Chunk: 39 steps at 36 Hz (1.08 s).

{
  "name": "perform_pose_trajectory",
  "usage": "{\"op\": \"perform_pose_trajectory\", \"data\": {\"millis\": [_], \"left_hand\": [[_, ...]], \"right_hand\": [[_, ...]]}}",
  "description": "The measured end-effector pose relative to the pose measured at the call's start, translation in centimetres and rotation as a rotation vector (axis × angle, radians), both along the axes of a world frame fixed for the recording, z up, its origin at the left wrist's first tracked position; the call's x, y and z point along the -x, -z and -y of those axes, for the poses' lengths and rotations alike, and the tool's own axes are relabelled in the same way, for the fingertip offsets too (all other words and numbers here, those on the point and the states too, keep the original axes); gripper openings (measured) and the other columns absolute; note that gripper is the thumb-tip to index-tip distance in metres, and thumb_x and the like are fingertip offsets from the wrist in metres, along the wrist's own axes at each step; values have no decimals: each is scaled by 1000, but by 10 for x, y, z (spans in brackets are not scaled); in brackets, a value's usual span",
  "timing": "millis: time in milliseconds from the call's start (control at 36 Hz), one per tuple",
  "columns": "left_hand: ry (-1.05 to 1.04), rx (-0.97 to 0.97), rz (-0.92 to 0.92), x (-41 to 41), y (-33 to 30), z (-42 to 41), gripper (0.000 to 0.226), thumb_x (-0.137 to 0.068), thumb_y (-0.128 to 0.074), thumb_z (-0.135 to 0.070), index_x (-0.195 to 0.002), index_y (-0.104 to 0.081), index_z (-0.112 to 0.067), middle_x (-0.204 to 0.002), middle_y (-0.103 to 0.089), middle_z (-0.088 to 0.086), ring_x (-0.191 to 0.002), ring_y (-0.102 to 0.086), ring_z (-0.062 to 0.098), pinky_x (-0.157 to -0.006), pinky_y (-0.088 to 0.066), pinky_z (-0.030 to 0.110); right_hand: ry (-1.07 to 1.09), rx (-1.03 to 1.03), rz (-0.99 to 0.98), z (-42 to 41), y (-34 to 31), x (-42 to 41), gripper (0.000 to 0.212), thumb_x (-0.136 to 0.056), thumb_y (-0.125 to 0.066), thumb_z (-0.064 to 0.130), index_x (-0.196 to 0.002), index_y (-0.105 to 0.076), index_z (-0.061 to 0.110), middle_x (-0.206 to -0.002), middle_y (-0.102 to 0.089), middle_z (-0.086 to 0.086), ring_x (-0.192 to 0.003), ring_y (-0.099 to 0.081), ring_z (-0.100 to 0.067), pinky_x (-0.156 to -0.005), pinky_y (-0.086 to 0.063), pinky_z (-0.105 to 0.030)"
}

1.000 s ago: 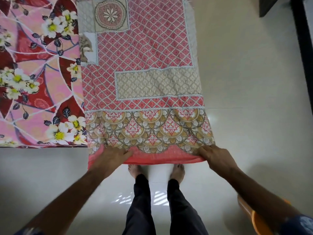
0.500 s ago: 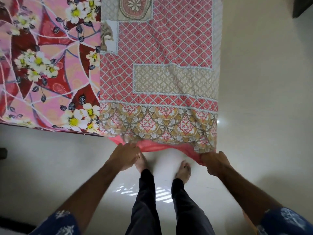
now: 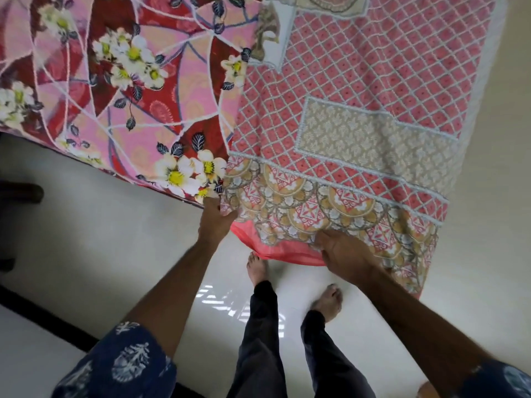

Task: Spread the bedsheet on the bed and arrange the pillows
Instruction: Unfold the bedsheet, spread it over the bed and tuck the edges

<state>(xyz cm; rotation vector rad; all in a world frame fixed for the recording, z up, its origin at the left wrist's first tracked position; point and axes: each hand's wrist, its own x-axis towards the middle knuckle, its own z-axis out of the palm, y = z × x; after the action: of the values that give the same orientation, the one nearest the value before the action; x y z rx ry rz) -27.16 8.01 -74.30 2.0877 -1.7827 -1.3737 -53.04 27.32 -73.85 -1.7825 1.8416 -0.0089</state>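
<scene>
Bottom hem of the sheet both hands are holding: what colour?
Plain coral-pink band on the bedsheet, just below the scalloped medallion border; head view.

Your left hand [image 3: 214, 222]: fingertips hidden in the bedsheet [image 3: 359, 133] fold, grip unclear | your right hand [image 3: 344, 254]: palm side hidden, so grip unclear | bedsheet: cut off at top edge | bed [image 3: 115, 81]: runs off top and left | pillows: none visible to you
</scene>
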Motion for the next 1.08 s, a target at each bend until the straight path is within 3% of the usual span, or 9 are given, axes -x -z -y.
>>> {"op": "perform_pose_trajectory", "data": {"millis": [111,250,444,611,694,778,861,944,1083], "left_hand": [[99,-22,101,-13,4,1,50,-79,-64,-63,-108,-71,-24,-109,-73,-1,-102,-66,23,-90,-51,41],[82,139,227,-43,-14,16,28,-92,-69,-42,-96,-66,-15,-94,-65,-2,-92,-57,21,-84,-36,38],[135,4,94,-62,-6,21,57,-85,-53,-64,-118,-66,-18,-115,-74,6,-110,-67,32,-96,-50,45],[148,89,144,-65,6,22,30,-95,-63,-45,-111,-64,-19,-104,-77,3,-98,-70,32,-85,-52,40],[211,292,303,-79,5,23,15,-94,-68,-26,-101,-57,-22,-87,-76,1,-87,-73,33,-74,-48,39],[248,385,377,-81,-3,28,32,-86,-73,-9,-111,-54,-16,-97,-70,8,-90,-69,37,-74,-47,44],[408,471,345,-60,-10,28,42,-81,-75,-6,-117,-53,-10,-110,-60,14,-102,-60,39,-79,-50,52],[701,560,213,-21,-10,19,42,-82,-72,-5,-119,-56,-14,-119,-58,10,-112,-55,32,-90,-47,47],[1022,629,122,61,-2,-5,52,-80,-66,-6,-129,-56,-14,-141,-51,11,-131,-47,35,-109,-38,55]], "right_hand": [[75,-92,13,17,8,-7,11,-91,-57,14,-99,-64,14,-98,-70,-7,-87,-68,-31,-66,-40,-30],[158,-162,21,27,5,-11,9,-93,-55,16,-92,-65,18,-91,-71,-3,-82,-68,-26,-66,-46,-32],[87,-315,-15,30,6,-15,15,-96,-52,30,-108,-61,27,-102,-73,-4,-92,-70,-30,-73,-55,-38],[-48,-535,-50,27,13,-21,44,-87,-49,31,-130,-55,22,-127,-64,-5,-111,-65,-30,-86,-53,-37],[32,-553,86,21,12,-21,38,-88,-54,22,-126,-63,25,-123,-69,-2,-104,-68,-25,-85,-55,-36],[135,-481,249,15,5,-19,32,-89,-55,16,-115,-68,28,-106,-74,3,-86,-70,-17,-77,-57,-37],[279,-208,228,10,-8,-13,38,-90,-54,10,-125,-65,22,-112,-70,2,-98,-66,-17,-81,-56,-35],[432,22,138,8,-21,4,38,-87,-59,3,-124,-61,14,-115,-60,-4,-103,-59,-22,-83,-53,-34],[596,-114,-173,-12,-21,56,66,-79,-61,23,-142,-45,17,-145,-44,-13,-124,-47,-40,-98,-46,-59]]}}
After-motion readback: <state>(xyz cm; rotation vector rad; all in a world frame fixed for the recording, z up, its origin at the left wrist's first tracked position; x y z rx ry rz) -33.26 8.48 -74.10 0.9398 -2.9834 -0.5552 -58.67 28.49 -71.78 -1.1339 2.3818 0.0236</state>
